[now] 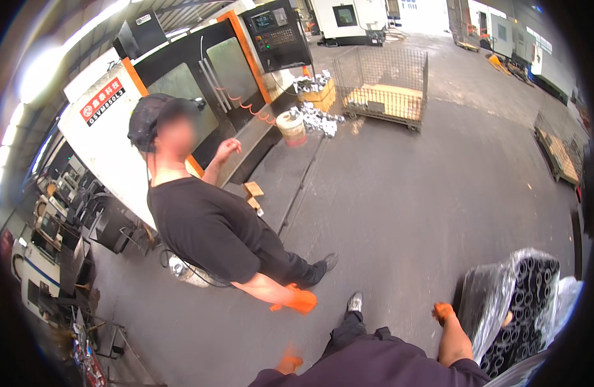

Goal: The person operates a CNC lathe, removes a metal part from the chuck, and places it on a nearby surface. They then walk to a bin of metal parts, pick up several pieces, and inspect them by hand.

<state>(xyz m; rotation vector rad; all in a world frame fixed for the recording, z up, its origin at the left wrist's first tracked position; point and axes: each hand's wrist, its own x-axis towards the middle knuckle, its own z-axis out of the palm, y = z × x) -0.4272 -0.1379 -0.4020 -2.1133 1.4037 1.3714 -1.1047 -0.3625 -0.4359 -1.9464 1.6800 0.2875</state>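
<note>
My right hand (443, 313), in an orange glove, hangs beside my body with loosely bent fingers and nothing visible in it. Nearest to it is a stack of black tubes (528, 303) with open round ends, partly covered in clear plastic wrap (487, 290); hand and stack are apart. Low at the left of my body swings my left hand (288, 362), also orange-gloved. Motion smears it, so its fingers do not show clearly.
A person (203, 213) in black stands close at left, one hand orange-gloved. Behind are a large machine (181, 77) with a control panel (274, 35), a bucket (290, 128), metal shavings (319, 119) and a wire-mesh cage (381, 87). A pallet (558, 155) lies far right.
</note>
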